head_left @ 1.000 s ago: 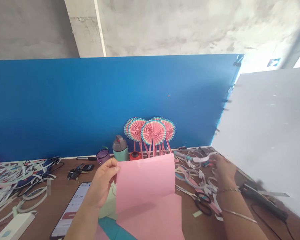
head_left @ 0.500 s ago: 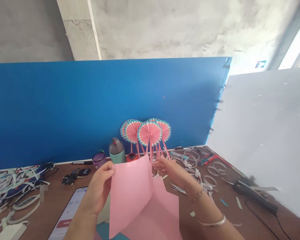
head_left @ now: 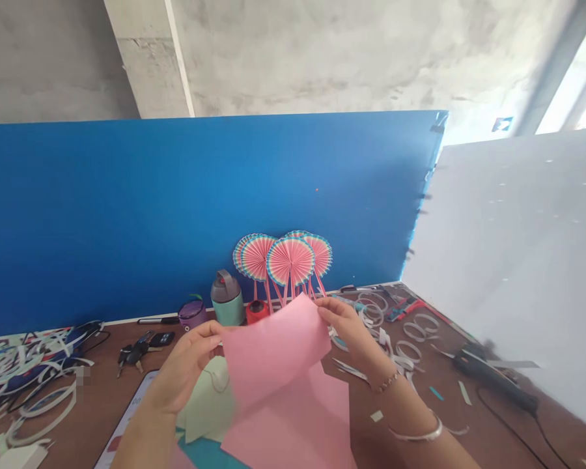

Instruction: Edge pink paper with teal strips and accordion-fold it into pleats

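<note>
A sheet of pink paper (head_left: 273, 355) is held up between my two hands, tilted and slightly curved. My left hand (head_left: 193, 358) pinches its upper left corner. At the upper right edge, the fingers of my right hand (head_left: 351, 326) close on the sheet. Under it lies more pink paper (head_left: 297, 417), with pale green paper (head_left: 208, 404) and blue paper (head_left: 212, 453) showing at the left. Several round pleated fans (head_left: 291, 262), pink with striped rims, stand on sticks behind the sheet.
A teal bottle (head_left: 227, 299), a purple container (head_left: 193, 314) and a red object (head_left: 257, 311) stand near the blue partition (head_left: 176, 215). Keys (head_left: 137, 352) and a phone (head_left: 127, 423) lie left. Scissors (head_left: 350, 371), paper strip rings (head_left: 410, 350) and a corded black tool (head_left: 493, 378) are right.
My right hand has taken hold of the sheet's right edge, where it was apart before. The sheet has swung up and flatter, uncovering the green paper at the left.
</note>
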Tool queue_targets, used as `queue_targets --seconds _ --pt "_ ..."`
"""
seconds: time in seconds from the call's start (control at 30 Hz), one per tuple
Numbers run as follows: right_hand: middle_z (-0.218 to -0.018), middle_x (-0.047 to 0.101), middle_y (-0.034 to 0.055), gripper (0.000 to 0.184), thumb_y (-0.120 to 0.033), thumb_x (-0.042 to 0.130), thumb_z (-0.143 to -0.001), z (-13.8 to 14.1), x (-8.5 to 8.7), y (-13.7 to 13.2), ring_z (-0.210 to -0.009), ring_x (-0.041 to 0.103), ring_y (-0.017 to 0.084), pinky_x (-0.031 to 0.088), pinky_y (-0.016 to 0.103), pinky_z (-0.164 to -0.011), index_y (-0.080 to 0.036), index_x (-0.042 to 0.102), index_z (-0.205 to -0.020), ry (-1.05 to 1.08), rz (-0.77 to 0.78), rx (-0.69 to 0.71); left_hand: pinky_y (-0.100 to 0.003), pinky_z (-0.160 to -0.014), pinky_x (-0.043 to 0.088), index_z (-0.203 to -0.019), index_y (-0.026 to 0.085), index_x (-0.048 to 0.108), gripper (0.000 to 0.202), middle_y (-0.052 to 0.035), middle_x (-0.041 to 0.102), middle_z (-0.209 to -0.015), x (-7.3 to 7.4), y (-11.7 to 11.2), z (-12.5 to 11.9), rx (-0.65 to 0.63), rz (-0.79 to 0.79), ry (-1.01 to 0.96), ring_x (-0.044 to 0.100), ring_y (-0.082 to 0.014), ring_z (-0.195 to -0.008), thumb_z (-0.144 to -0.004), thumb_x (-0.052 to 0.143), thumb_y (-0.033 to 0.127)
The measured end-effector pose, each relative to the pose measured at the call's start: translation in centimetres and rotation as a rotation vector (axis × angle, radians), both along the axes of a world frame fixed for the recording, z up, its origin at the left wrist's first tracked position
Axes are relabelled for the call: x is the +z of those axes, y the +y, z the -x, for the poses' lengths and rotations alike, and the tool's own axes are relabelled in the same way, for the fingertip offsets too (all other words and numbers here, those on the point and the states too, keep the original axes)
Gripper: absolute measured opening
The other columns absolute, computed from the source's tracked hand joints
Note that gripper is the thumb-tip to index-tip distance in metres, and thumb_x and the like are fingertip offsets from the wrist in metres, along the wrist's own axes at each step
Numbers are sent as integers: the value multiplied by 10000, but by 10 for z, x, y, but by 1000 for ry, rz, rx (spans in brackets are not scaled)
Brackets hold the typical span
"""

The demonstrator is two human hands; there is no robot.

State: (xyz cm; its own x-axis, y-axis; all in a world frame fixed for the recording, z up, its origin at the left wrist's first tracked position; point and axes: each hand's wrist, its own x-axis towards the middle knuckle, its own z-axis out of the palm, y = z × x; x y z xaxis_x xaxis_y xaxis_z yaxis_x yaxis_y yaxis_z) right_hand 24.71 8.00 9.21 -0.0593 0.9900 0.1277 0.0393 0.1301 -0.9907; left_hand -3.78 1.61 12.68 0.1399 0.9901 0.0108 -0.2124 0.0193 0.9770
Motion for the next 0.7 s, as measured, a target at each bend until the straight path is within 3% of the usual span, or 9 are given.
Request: queue_targets --seconds 0.07,0.17,0.27,0.47,0.7 --pt "-966 652 51 252 -373 554 -764 -4 8 -4 -903 545 212 392 311 -792 -192 652 -909 -94 -70 -27 -271 -756 434 -844 186 643 186 -66 685 -978 1 3 3 42 7 92 590 -207 -941 -736 636 336" --pt "-1005 654 51 241 -353 519 -798 -5 20 -13 -957 549 226 394 330 -837 -206 656 -931 -185 -128 32 -303 -799 421 -992 189 634 340 -104 670 -1088 4 2 -6 124 21 191 569 -245 -1038 -752 611 429" --pt "-999 657 63 237 -338 494 -838 -1 29 -25 -942 566 223 417 336 -827 -211 663 -947 -243 -211 110 -302 -831 405 -1059 191 617 402 -108 659 -1115 7 -6 -27 108 2 282 565 -235 -1046 -760 604 459" --pt "-882 622 50 229 -245 429 -905 9 49 -60 -817 559 171 439 304 -726 -238 644 -984 -404 -550 218 -319 -838 425 -1124 211 593 412 -90 651 -1034 8 -30 -57 26 -131 301 568 -228 -963 -764 601 410" --pt "-873 579 50 274 -171 371 -931 12 60 -86 -803 529 165 427 306 -704 -252 608 -1041 -517 -648 281 -290 -792 432 -1099 269 615 346 -29 645 -892 13 -56 -75 268 -334 413 554 -181 -807 -756 595 316"
